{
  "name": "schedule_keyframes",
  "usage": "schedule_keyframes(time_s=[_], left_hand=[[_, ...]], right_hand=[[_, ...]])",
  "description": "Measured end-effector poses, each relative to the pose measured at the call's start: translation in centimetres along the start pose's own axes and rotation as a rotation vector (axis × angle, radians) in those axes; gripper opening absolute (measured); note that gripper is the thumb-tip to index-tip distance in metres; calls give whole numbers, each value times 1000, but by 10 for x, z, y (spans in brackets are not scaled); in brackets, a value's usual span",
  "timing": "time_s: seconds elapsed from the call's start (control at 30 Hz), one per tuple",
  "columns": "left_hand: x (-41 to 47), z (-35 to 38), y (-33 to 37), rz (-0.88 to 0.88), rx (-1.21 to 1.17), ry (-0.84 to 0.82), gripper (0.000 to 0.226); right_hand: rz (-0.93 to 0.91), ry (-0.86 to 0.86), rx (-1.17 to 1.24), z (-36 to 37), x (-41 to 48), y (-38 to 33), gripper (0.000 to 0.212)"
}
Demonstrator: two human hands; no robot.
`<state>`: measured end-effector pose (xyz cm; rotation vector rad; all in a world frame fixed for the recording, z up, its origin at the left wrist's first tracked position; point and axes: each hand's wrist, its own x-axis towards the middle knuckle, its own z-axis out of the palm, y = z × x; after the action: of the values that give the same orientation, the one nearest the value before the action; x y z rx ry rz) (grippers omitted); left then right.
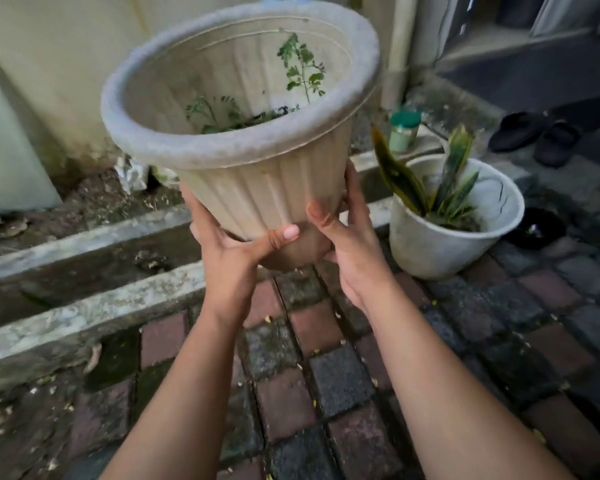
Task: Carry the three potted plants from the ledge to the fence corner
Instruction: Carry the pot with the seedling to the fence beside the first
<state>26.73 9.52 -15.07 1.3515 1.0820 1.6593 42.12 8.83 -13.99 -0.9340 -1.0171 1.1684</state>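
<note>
Both hands clamp the narrow base of a pale grey, ribbed, flared plastic pot (257,161). The left hand (232,251) cups it from below with the thumb laid across the front. The right hand (350,244) presses in from the other side, fingers wrapped round the back. The pot is held in the air, tilted toward the camera, above the red and grey brick paving (326,375) and just in front of the mossy concrete ledge (84,306).

Inside it grow a few thin green seedlings (298,67); the soil is mostly hidden by the rim. The wall looks stiff and dusty rather than slick, and the load probably sits low, so a grip at the base should hold; the wide rolled rim would give a second hold.

To the right a white round pot with a striped snake plant (447,216) stands on the paving, with a green-lidded jar (404,129) beyond it. No writing is legible anywhere.
</note>
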Motion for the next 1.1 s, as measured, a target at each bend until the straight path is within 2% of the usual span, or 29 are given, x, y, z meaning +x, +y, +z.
schedule_keyframes(time_s=[0.07,0.17,0.27,0.33,0.4,0.47,0.6,0.67,0.8,0.9,0.97,1.1], left_hand=[[18,5,51,1,25,29,154],[39,4,136,-9,109,8,159],[53,-2,230,-65,173,-21,165],[67,-6,304,-80,177,-71,163],[79,-4,387,-75,195,-130,158],[89,2,466,-58,188,-171,146],[107,18,614,-93,159,-190,138],[114,19,675,-91,123,-176,130],[117,20,765,-54,-10,-231,130],[111,24,821,-21,-102,-298,142],[102,31,852,9,-160,-363,140],[76,55,908,69,-273,-547,140]], right_hand=[[-48,-6,2,18,9,-51,106],[-83,13,-169,49,5,-134,122],[-28,-18,-250,72,-9,-229,109],[29,-63,-225,88,-13,-300,108],[68,-48,-167,106,-21,-372,104],[96,-7,-153,126,-32,-446,89],[137,24,-123,156,-53,-597,73],[151,30,-102,174,-67,-665,73],[89,77,-131,192,-104,-771,86],[25,153,-203,210,-146,-834,73],[-14,222,-202,218,-177,-867,71],[-68,471,-135,215,-245,-911,62]])
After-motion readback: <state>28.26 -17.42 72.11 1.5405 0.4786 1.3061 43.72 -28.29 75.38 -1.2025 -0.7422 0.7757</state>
